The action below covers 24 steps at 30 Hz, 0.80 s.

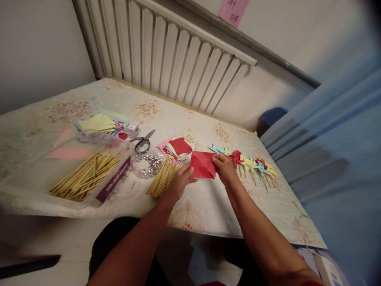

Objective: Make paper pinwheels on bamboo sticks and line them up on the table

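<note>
A square sheet of red paper (203,164) with slits cut in from its corners is held up between my two hands, above the table. My left hand (182,180) pinches its lower left edge, thumb on top. At the right edge, my right hand (225,167) grips the paper with thumb and fingers. Just behind lies a stack of coloured paper squares (178,147), a red one uppermost. Beside my left hand is a bundle of thin wooden sticks (162,178). Several finished paper pinwheels (253,163) on sticks lie to the right of my right hand.
A clear plastic box (98,198) of wooden sticks stands at the left. Near it are a round dish of small metal pins (147,163), scissors (143,142), a small white box (132,127) and more coloured paper (98,123). A radiator (166,55) and a blue curtain (336,131) border the table.
</note>
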Tool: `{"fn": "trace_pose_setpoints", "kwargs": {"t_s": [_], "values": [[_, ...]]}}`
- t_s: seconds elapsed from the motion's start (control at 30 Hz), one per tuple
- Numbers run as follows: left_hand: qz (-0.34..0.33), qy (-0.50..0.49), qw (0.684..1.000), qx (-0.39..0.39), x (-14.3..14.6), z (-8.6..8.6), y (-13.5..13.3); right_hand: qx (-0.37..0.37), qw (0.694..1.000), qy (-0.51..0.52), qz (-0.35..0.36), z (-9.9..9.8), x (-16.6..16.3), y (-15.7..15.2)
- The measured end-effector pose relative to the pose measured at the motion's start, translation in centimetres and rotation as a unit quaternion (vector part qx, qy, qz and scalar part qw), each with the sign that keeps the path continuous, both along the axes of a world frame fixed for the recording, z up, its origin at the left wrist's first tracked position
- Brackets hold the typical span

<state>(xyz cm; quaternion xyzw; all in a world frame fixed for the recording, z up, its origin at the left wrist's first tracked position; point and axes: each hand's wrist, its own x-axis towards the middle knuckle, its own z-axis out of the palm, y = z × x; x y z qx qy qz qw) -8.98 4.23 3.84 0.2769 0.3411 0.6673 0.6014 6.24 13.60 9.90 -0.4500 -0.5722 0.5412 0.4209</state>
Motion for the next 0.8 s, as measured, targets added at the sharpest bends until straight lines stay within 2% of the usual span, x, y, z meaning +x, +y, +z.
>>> {"fn": "trace_pose_setpoints", "kwargs": {"t_s": [0.23, 0.53, 0.8], "values": [[-0.044, -0.022, 0.999, -0.012, -0.1, -0.5, 0.2, -0.006, 1.0, -0.013, 0.015, -1.0, -0.8, -1.1], [-0.058, -0.059, 0.996, 0.017, -0.1, -0.7, 0.1, -0.01, 1.0, -0.021, 0.019, -0.8, -1.8, -2.4], [-0.037, -0.035, 0.998, 0.021, -0.1, -0.7, 0.2, -0.005, 1.0, -0.013, 0.019, -0.9, -2.3, -2.6]]}}
